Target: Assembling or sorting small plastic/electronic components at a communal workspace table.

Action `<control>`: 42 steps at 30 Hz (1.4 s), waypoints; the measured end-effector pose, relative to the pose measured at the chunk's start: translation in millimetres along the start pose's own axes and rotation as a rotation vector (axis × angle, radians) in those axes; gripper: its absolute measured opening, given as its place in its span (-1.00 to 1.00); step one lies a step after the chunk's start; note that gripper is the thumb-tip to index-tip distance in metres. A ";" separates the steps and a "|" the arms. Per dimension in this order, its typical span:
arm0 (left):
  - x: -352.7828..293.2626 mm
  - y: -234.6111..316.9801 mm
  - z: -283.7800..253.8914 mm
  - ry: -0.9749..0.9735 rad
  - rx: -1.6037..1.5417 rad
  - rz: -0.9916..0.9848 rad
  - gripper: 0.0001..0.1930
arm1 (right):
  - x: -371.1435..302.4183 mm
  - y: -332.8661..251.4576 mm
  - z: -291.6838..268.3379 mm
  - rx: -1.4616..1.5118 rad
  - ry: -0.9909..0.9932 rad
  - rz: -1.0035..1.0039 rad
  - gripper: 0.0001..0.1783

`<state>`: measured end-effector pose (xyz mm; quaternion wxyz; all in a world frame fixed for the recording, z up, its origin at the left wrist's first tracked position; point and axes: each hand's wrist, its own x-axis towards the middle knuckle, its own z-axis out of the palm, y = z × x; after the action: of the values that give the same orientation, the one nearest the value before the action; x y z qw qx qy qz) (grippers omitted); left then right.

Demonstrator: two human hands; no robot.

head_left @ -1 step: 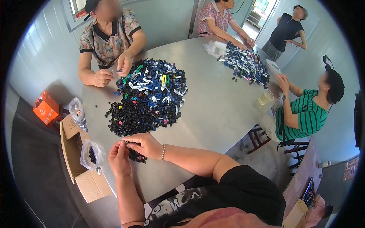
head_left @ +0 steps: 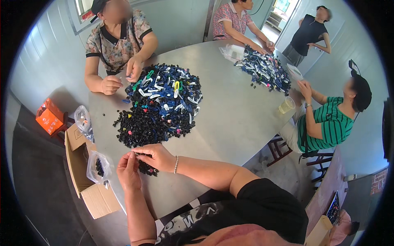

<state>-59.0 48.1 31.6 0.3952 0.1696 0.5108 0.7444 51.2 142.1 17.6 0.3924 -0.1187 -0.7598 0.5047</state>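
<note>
The left hand [head_left: 129, 173] and the right hand [head_left: 161, 158] are meeting at the fingertips above the near edge of a grey, smooth-topped table [head_left: 234, 127]. Thumbs and forefingers are forming narrow pinches, with the palms unfilled; how firmly either is closing, and on what, cannot be told. Judged from this posture, the step in hand is fine two-handed fingertip work on something very small. The next move is likely calling for steady pinches and care over the loose pieces.

A heap of small, black, irregular plastic-looking pieces [head_left: 141, 130] is lying just beyond the hands, with a small patch partly hidden beneath them. It is adjoining a larger heap of white, blue and green elongated clips [head_left: 166, 92] mixed with black pieces.

Containers: a clear plastic bag [head_left: 108, 167] is holding small black pieces beside the table's left edge. An open brown cardboard box [head_left: 99, 203] is standing below it; its contents cannot be made out. A clear plastic cup [head_left: 287, 105] is containing pale yellow liquid at the table's right side.
</note>
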 end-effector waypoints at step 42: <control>-1.7 -3.1 0.2 -0.050 0.191 0.049 -0.80 | 0.0 -5.5 -2.6 0.014 -0.001 0.006 -0.76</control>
<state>-56.5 47.4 29.1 0.3715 0.2377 0.5650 0.6973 54.2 141.4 22.8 0.3911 -0.1180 -0.7562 0.5111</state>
